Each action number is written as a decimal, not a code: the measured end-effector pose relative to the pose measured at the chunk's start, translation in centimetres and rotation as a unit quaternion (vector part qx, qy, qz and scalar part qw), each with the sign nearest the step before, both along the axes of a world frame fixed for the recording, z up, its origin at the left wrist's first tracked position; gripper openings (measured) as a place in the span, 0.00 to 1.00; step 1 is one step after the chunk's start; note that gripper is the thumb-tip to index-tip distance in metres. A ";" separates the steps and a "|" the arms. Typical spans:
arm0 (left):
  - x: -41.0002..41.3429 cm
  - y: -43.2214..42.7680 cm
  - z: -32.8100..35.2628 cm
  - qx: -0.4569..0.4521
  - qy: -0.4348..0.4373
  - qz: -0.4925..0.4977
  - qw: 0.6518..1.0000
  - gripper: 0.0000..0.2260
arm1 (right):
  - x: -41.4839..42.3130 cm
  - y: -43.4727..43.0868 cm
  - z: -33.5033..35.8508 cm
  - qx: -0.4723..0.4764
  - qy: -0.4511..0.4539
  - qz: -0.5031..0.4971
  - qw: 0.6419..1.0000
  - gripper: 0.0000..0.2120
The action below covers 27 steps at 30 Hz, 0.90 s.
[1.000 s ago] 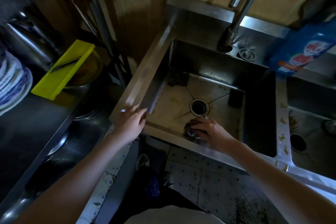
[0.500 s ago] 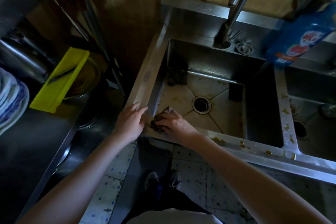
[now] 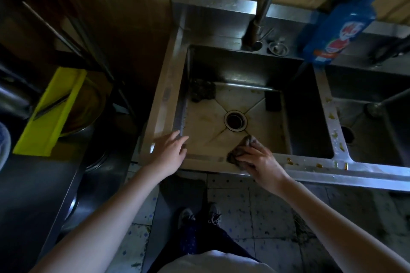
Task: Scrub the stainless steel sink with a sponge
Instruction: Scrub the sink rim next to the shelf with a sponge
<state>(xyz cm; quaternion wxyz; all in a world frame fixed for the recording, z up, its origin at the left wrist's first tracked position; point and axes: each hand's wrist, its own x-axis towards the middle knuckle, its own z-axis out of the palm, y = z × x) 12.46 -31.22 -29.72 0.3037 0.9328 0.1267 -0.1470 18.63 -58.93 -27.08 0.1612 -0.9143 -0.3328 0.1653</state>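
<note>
Sink (image 3: 168, 86) steel stained, dull; sponge (image 3: 241, 150) dark, crumpled.

The sink (image 3: 170, 86) has a drain (image 3: 235, 120) in the middle of its bottom. The tap (image 3: 265, 4) stands behind it, with a bottle (image 3: 337, 29) to the right. Another sink (image 3: 377, 122) lies right of the first. A tray (image 3: 51, 113) sits on the surface to the left.

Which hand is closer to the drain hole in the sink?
Right. The right hand scrubs with the sponge just below the drain hole; the left hand rests farther off, at the sink's left corner.
</note>
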 end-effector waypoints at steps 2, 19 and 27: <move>0.2 -0.6 -0.3 -0.021 0.012 -0.015 1.000 0.20 | -0.2 -1.6 0.3 -0.017 0.002 -0.040 0.999 0.13; 0.1 0.4 -0.1 0.028 -0.035 -0.037 0.998 0.18 | -2.6 9.2 -1.6 0.002 0.009 -0.049 0.999 0.21; 0.4 -1.1 -0.6 0.014 -0.039 -0.055 0.998 0.17 | -2.1 4.9 -1.1 -0.062 -0.049 -0.093 0.993 0.20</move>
